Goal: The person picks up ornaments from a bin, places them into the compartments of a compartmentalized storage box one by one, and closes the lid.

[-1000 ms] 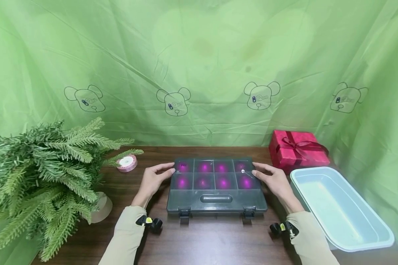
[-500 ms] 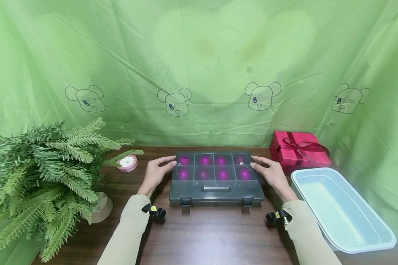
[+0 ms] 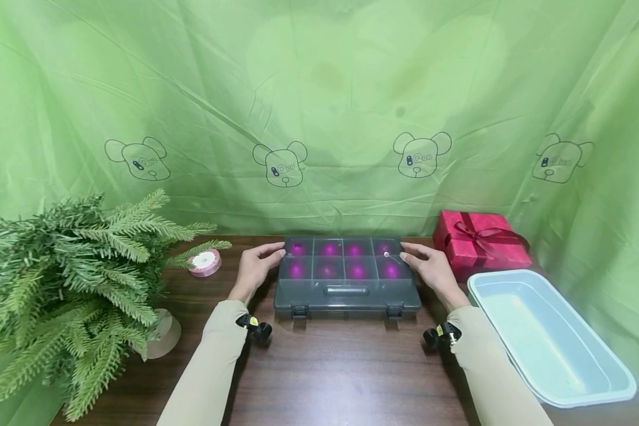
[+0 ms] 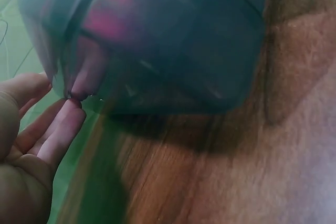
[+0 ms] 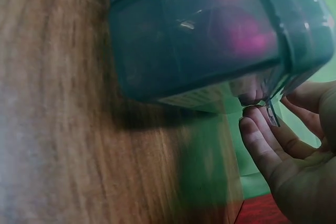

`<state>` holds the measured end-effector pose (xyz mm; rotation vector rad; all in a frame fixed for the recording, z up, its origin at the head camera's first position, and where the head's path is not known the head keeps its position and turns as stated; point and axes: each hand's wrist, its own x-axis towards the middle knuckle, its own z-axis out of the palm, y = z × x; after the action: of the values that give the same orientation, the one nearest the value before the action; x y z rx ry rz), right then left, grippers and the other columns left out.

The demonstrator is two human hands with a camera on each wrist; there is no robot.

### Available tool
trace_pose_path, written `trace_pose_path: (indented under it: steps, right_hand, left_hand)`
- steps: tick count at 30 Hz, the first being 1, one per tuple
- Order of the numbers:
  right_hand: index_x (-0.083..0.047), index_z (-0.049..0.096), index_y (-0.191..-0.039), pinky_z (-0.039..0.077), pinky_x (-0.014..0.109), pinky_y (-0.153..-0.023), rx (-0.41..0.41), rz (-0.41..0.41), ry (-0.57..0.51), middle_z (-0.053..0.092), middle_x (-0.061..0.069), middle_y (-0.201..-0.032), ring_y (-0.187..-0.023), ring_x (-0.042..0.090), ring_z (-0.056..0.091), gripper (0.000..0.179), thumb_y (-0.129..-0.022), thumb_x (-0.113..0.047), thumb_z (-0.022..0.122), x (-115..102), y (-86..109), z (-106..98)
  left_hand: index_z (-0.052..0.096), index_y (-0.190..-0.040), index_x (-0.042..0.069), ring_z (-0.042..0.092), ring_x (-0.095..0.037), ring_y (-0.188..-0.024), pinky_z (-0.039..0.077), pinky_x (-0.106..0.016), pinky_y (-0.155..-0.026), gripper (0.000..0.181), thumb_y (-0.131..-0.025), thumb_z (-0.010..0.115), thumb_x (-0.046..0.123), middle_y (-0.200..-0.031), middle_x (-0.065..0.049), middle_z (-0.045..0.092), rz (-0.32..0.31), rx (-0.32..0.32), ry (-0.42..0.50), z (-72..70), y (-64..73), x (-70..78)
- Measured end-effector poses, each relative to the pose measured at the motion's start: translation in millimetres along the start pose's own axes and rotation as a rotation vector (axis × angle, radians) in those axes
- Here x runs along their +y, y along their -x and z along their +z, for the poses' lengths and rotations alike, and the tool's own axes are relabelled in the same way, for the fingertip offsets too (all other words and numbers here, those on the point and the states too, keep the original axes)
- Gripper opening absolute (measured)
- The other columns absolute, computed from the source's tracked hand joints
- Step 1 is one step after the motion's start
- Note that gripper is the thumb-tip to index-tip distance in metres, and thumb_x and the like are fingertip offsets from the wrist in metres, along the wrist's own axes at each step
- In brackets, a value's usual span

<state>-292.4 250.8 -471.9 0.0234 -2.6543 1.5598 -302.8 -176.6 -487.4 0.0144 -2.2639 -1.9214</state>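
Note:
A dark, see-through plastic storage case (image 3: 346, 277) lies lengthwise near the back of the table, its lid down. Dividers split it into several compartments with round magenta things inside, blurred by the plastic. Two latches and a long grip face the front. My left hand (image 3: 254, 269) holds the back left corner; in the left wrist view its thumb is at the lid edge and its fingers (image 4: 58, 135) reach the rear side. My right hand (image 3: 431, 269) holds the back right corner likewise, with fingers (image 5: 262, 145) against the rear side in the right wrist view.
An artificial fir tree (image 3: 85, 284) on a pale base (image 3: 162, 337) stands at the left. Close by it lies a pink ribbon spool (image 3: 205, 263). A red gift box (image 3: 481, 239) sits back right, behind a light blue tray (image 3: 551, 337). Green cloth (image 3: 346, 118) hangs behind the table.
Both hands have moved away from me with the case, which has slid toward the green cloth. The tree, spool, gift box and tray stay where they were.

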Motion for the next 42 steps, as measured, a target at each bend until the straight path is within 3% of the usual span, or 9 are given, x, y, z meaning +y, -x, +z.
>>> trace_pose_path:
  steps: [6,15,22,35,42]
  right_hand:
    - [-0.011,0.067,-0.145,0.045,0.047,-0.111,0.006,0.009,-0.008,0.064,0.015,-0.145,-0.134,0.032,0.057,0.046,-0.103,-0.029,0.074,-1,-8.4,2]
    - [-0.010,0.069,-0.143,0.049,0.026,-0.094,0.031,-0.010,-0.002,0.070,0.015,-0.137,-0.121,0.027,0.064,0.044,-0.103,-0.028,0.074,0,-19.5,3]
    - [-0.011,0.069,-0.143,0.049,0.024,-0.087,0.042,0.009,-0.006,0.072,0.017,-0.131,-0.111,0.023,0.064,0.044,-0.103,-0.029,0.074,2,-28.6,5]
    - [-0.011,0.071,-0.141,0.050,0.018,-0.080,0.067,0.028,-0.052,0.072,0.015,-0.129,-0.097,0.011,0.064,0.043,-0.102,-0.029,0.076,6,-40.7,9]
    - [-0.010,0.071,-0.140,0.048,0.019,-0.081,0.087,0.005,-0.042,0.073,0.017,-0.125,-0.096,0.012,0.062,0.042,-0.102,-0.029,0.075,6,-40.4,10]
  left_hand:
    - [0.079,-0.121,0.001,0.073,-0.008,-0.094,0.059,-0.022,-0.085,0.026,-0.097,0.080,0.009,-0.117,-0.017,0.077,0.016,0.026,0.008,4.9,-8.7,-2.9]
    - [0.078,-0.123,0.000,0.074,-0.011,-0.097,0.060,-0.025,-0.086,0.026,-0.098,0.079,0.010,-0.120,-0.018,0.076,0.002,0.024,0.023,8.0,-19.2,-2.0]
    - [0.079,-0.122,0.001,0.074,-0.012,-0.096,0.060,-0.025,-0.085,0.024,-0.099,0.078,0.009,-0.118,-0.019,0.076,0.014,0.034,0.001,10.2,-26.6,-3.5]
    - [0.083,-0.117,0.008,0.071,-0.007,-0.094,0.056,-0.016,-0.082,0.020,-0.097,0.080,0.014,-0.113,-0.011,0.079,0.039,0.117,-0.086,17.6,-35.5,-9.3]
    - [0.082,-0.117,0.006,0.072,-0.005,-0.091,0.058,-0.018,-0.081,0.021,-0.098,0.079,0.013,-0.114,-0.013,0.079,0.030,0.118,-0.044,18.7,-35.9,-8.3]
